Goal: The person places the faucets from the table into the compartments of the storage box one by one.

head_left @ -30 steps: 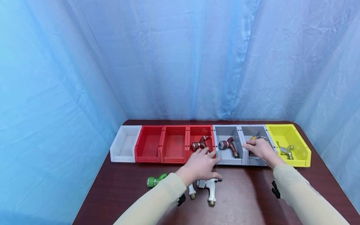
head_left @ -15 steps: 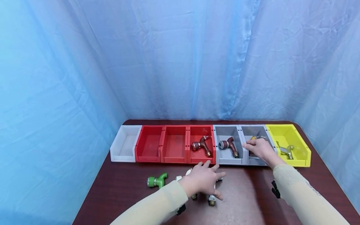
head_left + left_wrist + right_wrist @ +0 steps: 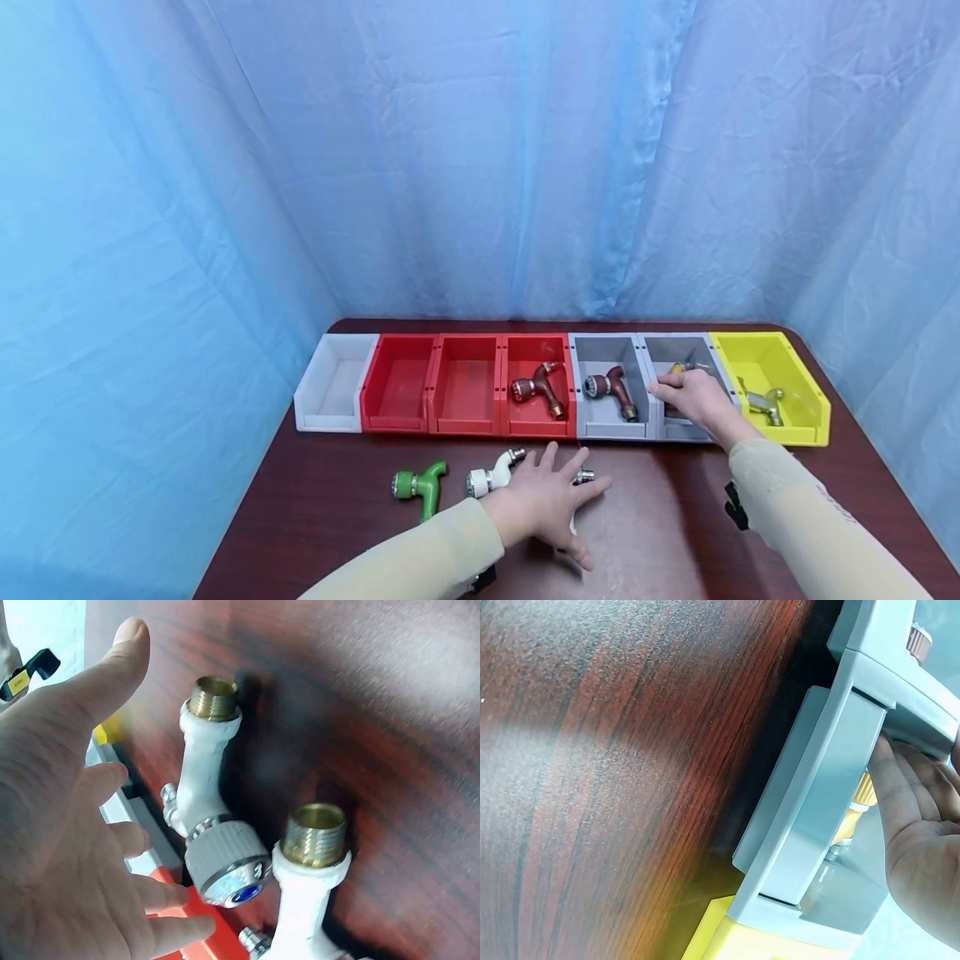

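Note:
My left hand (image 3: 543, 500) spreads its fingers above two white faucets on the table. In the left wrist view both white faucets (image 3: 202, 776) (image 3: 300, 915) lie beside the hand, apart from it, brass threads showing. To their left is a green faucet (image 3: 423, 487). My right hand (image 3: 697, 400) reaches into the right grey bin (image 3: 840, 787), fingertips at its left wall; whether they grip it is hidden. A yellow-handled faucet (image 3: 851, 817) lies in that bin, near the fingers.
Bins run along the back: a white bin (image 3: 327, 421), three red bins (image 3: 465, 425), two grey ones and a yellow bin (image 3: 795, 433). Dark red faucets lie in the rightmost red bin (image 3: 540, 387) and left grey bin (image 3: 615, 392); a metal faucet (image 3: 765, 404) is in the yellow one.
My left hand has drawn back from the rightmost red bin, down over the white faucets, its fingers spreading wider. The dark red faucet there is now uncovered. My right hand has stayed put.

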`<state>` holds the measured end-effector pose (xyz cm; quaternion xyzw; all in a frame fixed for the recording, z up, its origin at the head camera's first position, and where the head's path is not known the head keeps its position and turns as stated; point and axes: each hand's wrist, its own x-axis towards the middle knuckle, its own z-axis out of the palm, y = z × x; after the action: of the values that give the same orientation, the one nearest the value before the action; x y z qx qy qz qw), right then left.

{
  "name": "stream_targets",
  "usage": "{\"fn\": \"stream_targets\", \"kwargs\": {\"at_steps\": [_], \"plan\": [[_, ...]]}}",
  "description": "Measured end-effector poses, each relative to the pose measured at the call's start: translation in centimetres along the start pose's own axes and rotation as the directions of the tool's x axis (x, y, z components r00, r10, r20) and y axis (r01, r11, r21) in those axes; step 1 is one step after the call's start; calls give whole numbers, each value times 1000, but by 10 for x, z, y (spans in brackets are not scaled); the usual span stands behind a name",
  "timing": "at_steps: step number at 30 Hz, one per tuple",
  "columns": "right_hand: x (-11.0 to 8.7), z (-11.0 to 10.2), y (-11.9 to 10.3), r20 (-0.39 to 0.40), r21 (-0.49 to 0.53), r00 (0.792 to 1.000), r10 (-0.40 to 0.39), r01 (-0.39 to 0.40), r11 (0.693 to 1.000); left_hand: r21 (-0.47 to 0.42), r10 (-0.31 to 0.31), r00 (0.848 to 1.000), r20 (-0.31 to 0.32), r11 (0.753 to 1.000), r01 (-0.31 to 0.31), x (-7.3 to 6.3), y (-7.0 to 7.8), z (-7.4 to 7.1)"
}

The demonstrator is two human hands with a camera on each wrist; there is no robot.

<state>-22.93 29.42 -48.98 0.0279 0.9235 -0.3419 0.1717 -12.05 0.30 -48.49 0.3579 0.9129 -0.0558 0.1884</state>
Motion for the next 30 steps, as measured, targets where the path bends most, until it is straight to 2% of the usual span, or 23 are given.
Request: {"fn": "stream_targets", "kwargs": {"at_steps": [8, 16, 30], "plan": [[0, 0, 0, 4, 0, 1000, 0, 0, 1000, 86, -18, 1000, -14, 996, 19, -3, 3, 14], [-1, 0, 0, 1, 1, 1000, -7, 7, 1000, 123, 12, 999, -39, 992, -7, -1, 2, 21], [0, 0, 1, -1, -7, 1000, -1, 1, 1000, 106, -16, 1000, 14, 994, 14, 0, 0, 16]]}}
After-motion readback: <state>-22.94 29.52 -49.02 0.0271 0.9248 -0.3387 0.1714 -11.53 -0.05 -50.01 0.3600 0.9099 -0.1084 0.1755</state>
